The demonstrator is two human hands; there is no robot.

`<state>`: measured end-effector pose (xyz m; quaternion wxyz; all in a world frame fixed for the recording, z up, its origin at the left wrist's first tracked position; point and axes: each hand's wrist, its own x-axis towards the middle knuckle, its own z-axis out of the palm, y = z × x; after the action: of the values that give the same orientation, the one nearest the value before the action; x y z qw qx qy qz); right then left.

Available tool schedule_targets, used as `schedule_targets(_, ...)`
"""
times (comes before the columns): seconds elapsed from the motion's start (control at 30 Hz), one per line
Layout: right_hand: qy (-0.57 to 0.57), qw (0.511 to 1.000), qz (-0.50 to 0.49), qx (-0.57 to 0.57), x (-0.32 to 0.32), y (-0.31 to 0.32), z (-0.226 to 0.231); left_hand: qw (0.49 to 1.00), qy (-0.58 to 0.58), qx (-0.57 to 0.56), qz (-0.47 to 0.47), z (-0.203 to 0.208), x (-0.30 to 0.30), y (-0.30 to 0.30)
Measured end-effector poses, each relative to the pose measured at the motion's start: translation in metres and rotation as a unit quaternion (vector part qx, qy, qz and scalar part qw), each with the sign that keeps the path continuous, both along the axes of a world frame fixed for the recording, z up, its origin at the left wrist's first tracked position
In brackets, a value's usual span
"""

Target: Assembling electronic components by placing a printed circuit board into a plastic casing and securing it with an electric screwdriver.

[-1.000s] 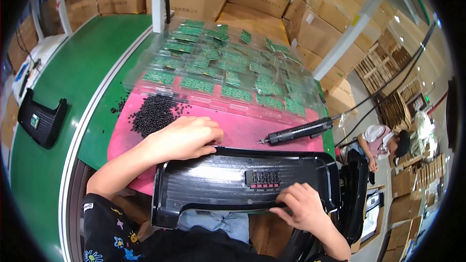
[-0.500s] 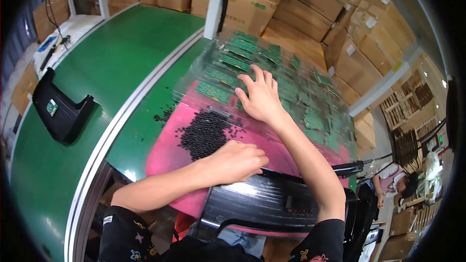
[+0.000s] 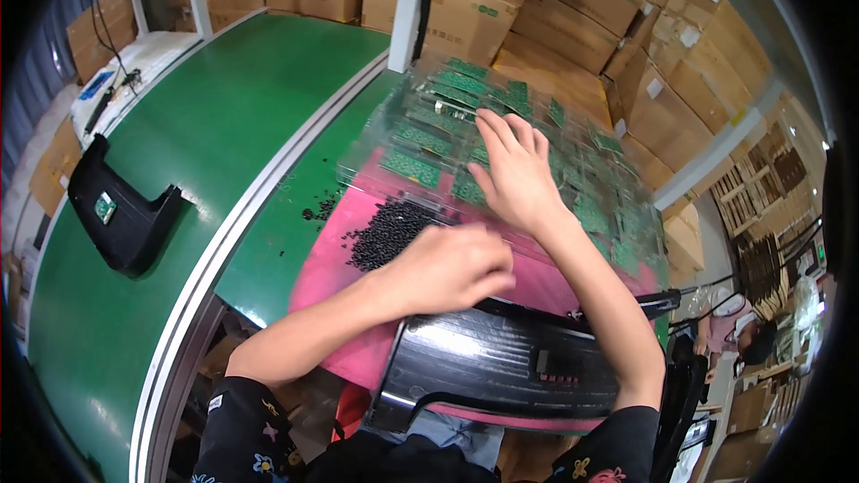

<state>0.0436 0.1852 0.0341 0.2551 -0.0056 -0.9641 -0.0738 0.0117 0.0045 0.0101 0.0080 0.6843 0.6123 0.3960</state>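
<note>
My right hand reaches over a clear plastic tray of green circuit boards. Its fingertips are on a small board with a metal connector, which sticks out at their left; the thumb is partly apart. Lower down, my left hand is curled closed and slightly blurred, so what it holds, if anything, is hidden. Beside that hand lies a heap of small black pieces on a pink mat. In front of me rests a glossy, curved black plastic housing.
A second black housing with a small board on it lies on the green work surface at left. A metal rail crosses beside the mat. Stacked cartons stand behind the tray. Another person is at the far right.
My right hand has closed in on a small board, which now shows at its fingertips. My left hand has lifted away from the housing's edge and moved slightly up.
</note>
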Motion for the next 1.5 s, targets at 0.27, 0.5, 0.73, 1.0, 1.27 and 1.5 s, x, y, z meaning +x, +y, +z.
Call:
schedule_targets(0.27, -0.045, 0.996, 0.019, 0.069, 0.178, -0.042, 0.049, 0.98, 0.062, 0.145, 0.119, 0.029, 0.017, -0.004)
schedule_targets(0.5, 0.104, 0.989, 0.02, 0.099, 0.267, -0.03, 0.039, 0.974, -0.17, -0.099, -0.11, 0.053, 0.073, 0.007)
schedule_targets(0.73, 0.158, 0.987, -0.032, 0.027, 0.303, -0.023, 0.032, 0.922, -0.241, -0.2, -0.23, 0.058, 0.094, 0.029)
schedule_targets(1.0, 0.143, 0.974, -0.021, -0.173, 0.318, -0.011, -0.013, 0.955, -0.18, -0.154, -0.177, 0.022, 0.097, 0.04)
schedule_targets(1.27, -0.015, 0.917, -0.036, -0.398, 0.323, -0.006, -0.045, 0.964, 0.05, -0.208, -0.158, -0.008, 0.099, 0.037)
schedule_targets(1.5, -0.034, 0.908, -0.054, -0.415, 0.323, -0.007, -0.053, 0.959, 0.099, -0.213, -0.157, -0.012, 0.103, 0.037)
